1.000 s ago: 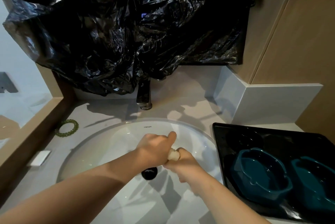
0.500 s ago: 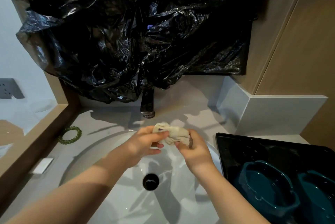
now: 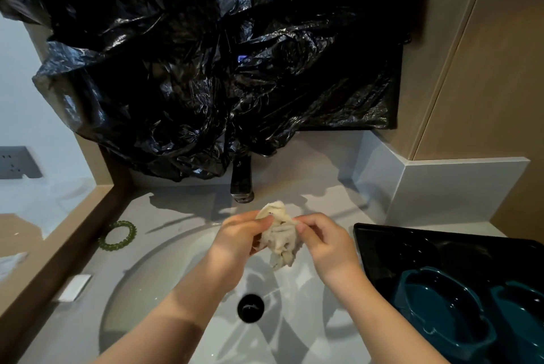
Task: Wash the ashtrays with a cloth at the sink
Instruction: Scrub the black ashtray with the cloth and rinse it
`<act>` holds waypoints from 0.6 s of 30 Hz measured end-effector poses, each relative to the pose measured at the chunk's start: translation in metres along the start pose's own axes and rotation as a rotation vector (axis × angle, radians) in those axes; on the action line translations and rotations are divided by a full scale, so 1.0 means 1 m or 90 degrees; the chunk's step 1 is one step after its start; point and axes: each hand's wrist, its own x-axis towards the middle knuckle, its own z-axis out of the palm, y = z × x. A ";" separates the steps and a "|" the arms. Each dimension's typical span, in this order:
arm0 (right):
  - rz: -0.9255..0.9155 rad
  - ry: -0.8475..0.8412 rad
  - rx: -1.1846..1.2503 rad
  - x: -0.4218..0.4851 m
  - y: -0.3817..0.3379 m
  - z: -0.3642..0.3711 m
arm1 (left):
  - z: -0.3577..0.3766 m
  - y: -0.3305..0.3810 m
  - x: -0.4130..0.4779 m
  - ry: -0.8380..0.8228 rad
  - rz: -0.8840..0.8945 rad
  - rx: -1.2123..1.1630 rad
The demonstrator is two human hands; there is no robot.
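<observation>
above the white oval sink (image 3: 153, 290), left hand (image 3: 240, 235) and right hand (image 3: 325, 243) both pinch the crumpled cream cloth (image 3: 279, 235), where a slack grip could drop it in.

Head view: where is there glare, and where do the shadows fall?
In the head view, glare streaks the black plastic; the left hand, right hand and cloth cast overlapping shadows into the sink; the ashtrays on the tray look dim.
</observation>
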 end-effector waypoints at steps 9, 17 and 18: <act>0.141 -0.024 0.150 0.006 -0.015 -0.011 | -0.005 0.010 -0.004 -0.105 0.011 -0.001; 0.170 0.067 0.255 0.013 -0.028 -0.020 | -0.026 0.020 -0.007 -0.161 -0.032 0.188; 0.143 0.082 0.213 0.015 -0.028 -0.019 | -0.025 0.020 -0.005 -0.150 -0.033 0.187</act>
